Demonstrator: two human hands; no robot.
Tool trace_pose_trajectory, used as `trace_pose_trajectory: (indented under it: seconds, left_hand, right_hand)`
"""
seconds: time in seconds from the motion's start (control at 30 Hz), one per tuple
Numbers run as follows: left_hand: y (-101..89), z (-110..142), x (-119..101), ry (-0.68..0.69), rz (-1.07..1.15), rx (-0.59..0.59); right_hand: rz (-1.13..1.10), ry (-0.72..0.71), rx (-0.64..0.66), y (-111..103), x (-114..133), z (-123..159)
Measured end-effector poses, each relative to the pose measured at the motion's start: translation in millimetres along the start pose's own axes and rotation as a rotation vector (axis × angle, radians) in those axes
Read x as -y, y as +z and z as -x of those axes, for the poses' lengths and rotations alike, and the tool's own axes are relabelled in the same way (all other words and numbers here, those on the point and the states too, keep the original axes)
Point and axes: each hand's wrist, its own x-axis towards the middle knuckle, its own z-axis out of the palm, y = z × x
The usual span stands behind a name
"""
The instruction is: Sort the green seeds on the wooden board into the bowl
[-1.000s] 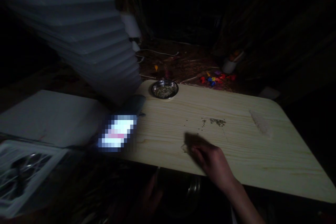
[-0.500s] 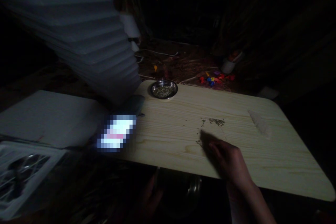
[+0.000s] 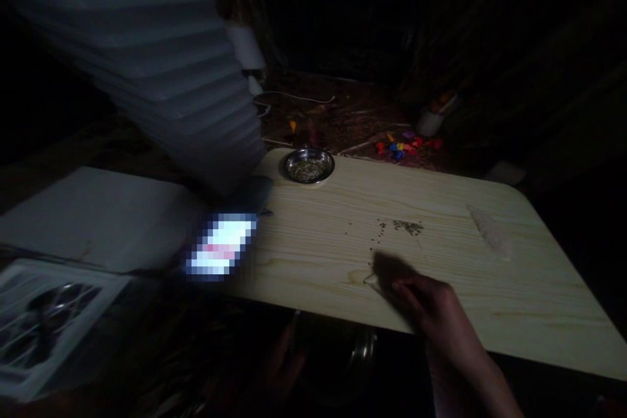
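My right hand (image 3: 438, 310) rests low over the wooden table (image 3: 304, 261), fingers pinched together; what they hold, if anything, is lost in the dark shadow beside them. Just beyond the fingertips lie a few stray small dark grains, and further off a small pile of greenish grains (image 3: 409, 227). Below the table's near edge, my left hand (image 3: 284, 359) grips the rim of a dark, shiny bowl (image 3: 363, 346); its inside is too dark to read. A steel bowl (image 3: 309, 166) holding mixed pale and green grains stands at the far left corner.
A strip of pale grains (image 3: 490, 232) lies at the table's right. On the left a phone with a bright, blurred screen (image 3: 223, 245) sits at the edge. Colourful small pieces (image 3: 406, 145) and a white pot (image 3: 431, 121) are on the floor behind.
My right hand has shifted slightly towards the table's near edge. Fewer grains show beside its fingertips. My left hand stays at the bowl, and the view has turned a little.
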Motion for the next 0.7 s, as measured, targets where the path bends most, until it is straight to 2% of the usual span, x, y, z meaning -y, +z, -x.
trace_pose_trajectory:
  seconds: [0.17,0.33,0.4,0.53,0.6,0.7]
  left_hand:
    - [3.2,-2.2,-27.7,-0.006,0.035,0.031]
    - [-5.4,-2.3,-53.5,-0.009,0.101,0.102]
    - [-10.5,-2.3,-59.2,-0.010,0.133,0.131]
    - [-15.2,-3.4,-67.1,0.009,0.182,0.159]
    - [-15.5,-3.6,-69.1,0.011,0.199,0.171]
    - [-15.1,-3.5,-66.9,-0.004,0.214,0.178]
  right_hand:
    - [-0.034,0.016,-0.010,10.8,11.1,3.6]
    - [-0.062,-0.051,0.102,23.2,20.6,5.2]
    - [-0.076,-0.016,0.050,19.9,16.1,1.9]
    - [-0.011,0.040,-0.139,10.3,0.3,-14.9]
    - [0.066,0.035,-0.153,9.2,-3.0,-21.4]
    - [0.112,0.022,-0.093,10.0,0.7,-20.2]
